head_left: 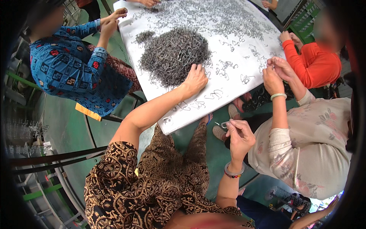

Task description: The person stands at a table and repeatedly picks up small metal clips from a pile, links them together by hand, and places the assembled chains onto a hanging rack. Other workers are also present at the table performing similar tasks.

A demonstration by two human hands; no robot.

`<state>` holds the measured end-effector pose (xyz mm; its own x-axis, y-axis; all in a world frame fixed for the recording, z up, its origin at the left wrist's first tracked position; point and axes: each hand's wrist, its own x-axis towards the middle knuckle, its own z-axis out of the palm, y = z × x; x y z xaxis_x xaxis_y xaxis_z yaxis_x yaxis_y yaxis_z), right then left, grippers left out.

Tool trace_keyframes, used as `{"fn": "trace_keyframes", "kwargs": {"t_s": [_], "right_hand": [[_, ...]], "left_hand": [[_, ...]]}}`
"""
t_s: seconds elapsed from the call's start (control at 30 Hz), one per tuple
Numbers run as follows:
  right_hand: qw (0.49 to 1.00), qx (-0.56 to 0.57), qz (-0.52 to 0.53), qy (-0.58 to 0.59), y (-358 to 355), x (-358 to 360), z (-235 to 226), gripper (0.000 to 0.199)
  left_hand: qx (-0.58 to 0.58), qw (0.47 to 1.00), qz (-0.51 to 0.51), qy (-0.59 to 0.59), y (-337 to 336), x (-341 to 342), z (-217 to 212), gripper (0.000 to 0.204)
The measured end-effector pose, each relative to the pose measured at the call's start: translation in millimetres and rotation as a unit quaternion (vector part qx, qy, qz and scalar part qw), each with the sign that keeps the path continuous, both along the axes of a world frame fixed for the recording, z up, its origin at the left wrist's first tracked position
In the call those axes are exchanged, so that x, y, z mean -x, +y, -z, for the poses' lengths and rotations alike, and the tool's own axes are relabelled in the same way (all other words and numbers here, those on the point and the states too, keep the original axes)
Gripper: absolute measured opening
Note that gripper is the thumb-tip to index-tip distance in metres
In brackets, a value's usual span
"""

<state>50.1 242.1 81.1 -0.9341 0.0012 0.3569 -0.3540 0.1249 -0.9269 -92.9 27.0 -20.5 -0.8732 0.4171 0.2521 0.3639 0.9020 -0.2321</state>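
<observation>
So the left hand (195, 79) is down on the white-covered worktop (228, 87), fingertips right against the near side of a big dark-grey heap of bent metal wire hooks (173, 55). Can't tell if those fingers are actually closed on a piece, the tips get lost against the heap. The heap sits close to the worktop's left edge, with a small dark clump of the same hooks (145, 37) just beside it on the far side.

Right hand (240, 138) is well apart from the left, out past the near right edge and over the green floor (192, 143). Thumb and fingers are pinched on a single curved, silvery metal hook (223, 124), which pokes out to the left.

Loose little groups of curvy dark wire hooks (215, 94) lie along that near right edge, plus one small metal piece (167, 120) by the near corner. Way more grey hooks spread in a thin layer (232, 23) cover the far part. A person in a blue patterned shirt (68, 72) is by the left edge, and one in a beige floral top (305, 141) is off the right side.
</observation>
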Motion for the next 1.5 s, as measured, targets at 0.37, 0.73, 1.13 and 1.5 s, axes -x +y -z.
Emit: {"fn": "trace_keyframes", "kwargs": {"t_s": [0.37, 0.73, 1.13, 1.5], "right_hand": [[1.000, 0.022, 0.006, 0.014, 6, -23, -15, 0.012], [1.000, 0.013, -0.001, -0.001, 8, -35, -12, 0.013], [0.998, 0.021, -0.020, 0.058, 10, -49, -11, 0.015], [0.999, 0.027, -0.032, 0.028, 10, -49, -15, 0.016]], "left_hand": [[-0.330, 0.942, -0.019, -0.051, -5, -8, -59, 0.022], [-0.136, 0.990, -0.004, -0.030, -10, -16, -23, 0.019], [-0.188, 0.976, 0.066, 0.089, -12, -10, -18, 0.018], [-0.097, 0.991, 0.076, 0.047, -15, -15, -26, 0.014]]}}
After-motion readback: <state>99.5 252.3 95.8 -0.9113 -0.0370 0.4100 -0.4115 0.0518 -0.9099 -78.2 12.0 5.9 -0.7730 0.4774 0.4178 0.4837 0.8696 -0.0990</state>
